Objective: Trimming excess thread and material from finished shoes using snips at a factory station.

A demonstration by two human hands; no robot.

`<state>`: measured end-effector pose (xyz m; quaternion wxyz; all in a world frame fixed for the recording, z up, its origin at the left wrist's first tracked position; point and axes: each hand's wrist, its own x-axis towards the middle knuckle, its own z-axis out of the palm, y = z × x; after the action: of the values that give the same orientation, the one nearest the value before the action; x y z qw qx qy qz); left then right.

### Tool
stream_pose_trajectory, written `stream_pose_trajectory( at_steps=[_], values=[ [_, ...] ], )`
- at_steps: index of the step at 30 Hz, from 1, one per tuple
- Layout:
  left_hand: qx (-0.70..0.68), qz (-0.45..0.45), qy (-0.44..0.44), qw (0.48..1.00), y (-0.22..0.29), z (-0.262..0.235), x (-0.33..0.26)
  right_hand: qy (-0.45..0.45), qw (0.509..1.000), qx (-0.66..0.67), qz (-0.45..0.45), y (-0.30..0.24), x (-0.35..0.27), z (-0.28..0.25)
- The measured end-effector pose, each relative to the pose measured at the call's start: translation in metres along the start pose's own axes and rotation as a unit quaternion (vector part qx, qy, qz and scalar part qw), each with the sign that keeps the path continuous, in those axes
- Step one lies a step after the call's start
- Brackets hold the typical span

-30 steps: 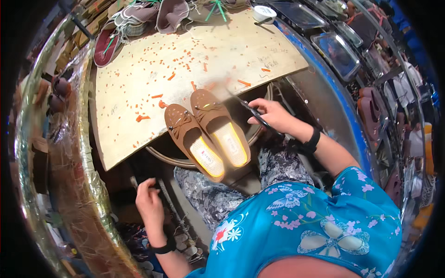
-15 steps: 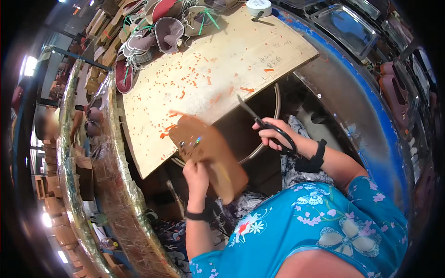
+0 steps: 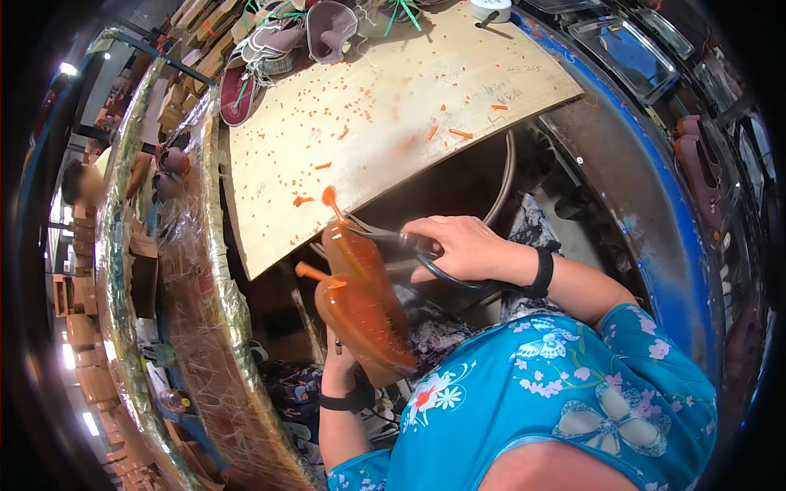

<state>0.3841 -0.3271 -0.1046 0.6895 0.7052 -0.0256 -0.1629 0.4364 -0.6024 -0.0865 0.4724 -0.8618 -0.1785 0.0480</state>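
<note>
My left hand (image 3: 339, 353), mostly hidden behind them, holds a pair of glossy orange-brown shoe soles (image 3: 372, 315) just off the board's near edge. The two soles lie overlapped, and from the tip of each sticks out an orange stub with a knobbed end. The upper stub (image 3: 334, 204) reaches over the edge of the board. My right hand (image 3: 471, 250) is closed around the black handles of a pair of scissors (image 3: 446, 274). Their blurred blades point left and lie close to the tip of the upper sole; whether they touch it I cannot tell.
Orange scraps (image 3: 460, 133) litter the pale wooden board (image 3: 270, 184). Shoe uppers (image 3: 331, 33) are heaped at its far left, and a round white container (image 3: 490, 10) stands at the far edge. A blue-edged metal surface (image 3: 655, 237) runs along the right. Another person (image 3: 90, 182) is at far left.
The soles have turned over, from a flat brown face to the glossy side with stubs. My right hand has brought the scissors left and down to them. The view has shifted slightly.
</note>
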Motion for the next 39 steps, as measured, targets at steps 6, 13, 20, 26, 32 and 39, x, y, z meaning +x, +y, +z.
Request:
stream_pose_trajectory(
  at_steps=[6, 13, 20, 26, 32, 39],
  values=[
    [0.018, -0.015, -0.08, 0.997, 0.0, 0.011, 0.008, 0.032, 0.999, -0.003, -0.028, 0.017, -0.011, 0.016],
    [-0.035, -0.042, -0.043, 0.998, -0.019, 0.032, 0.015, 0.031, 0.997, 0.06, 0.048, 0.027, -0.021, 0.021],
    [-0.063, -0.062, -0.04, 0.995, -0.013, 0.042, 0.025, -0.131, 0.809, 0.483, 0.307, 0.025, -0.009, 0.013],
    [-0.064, -0.135, -0.005, 0.989, -0.005, 0.04, 0.027, -0.184, 0.827, 0.47, 0.247, 0.038, -0.004, 0.018],
    [-0.036, -0.066, -0.065, 0.995, -0.007, 0.025, 0.022, -0.01, 0.997, 0.064, 0.05, 0.039, -0.015, 0.009],
    [-0.03, -0.122, -0.074, 0.989, 0.005, 0.028, 0.032, 0.026, 0.998, 0.035, 0.035, 0.04, -0.016, 0.004]
  ],
)
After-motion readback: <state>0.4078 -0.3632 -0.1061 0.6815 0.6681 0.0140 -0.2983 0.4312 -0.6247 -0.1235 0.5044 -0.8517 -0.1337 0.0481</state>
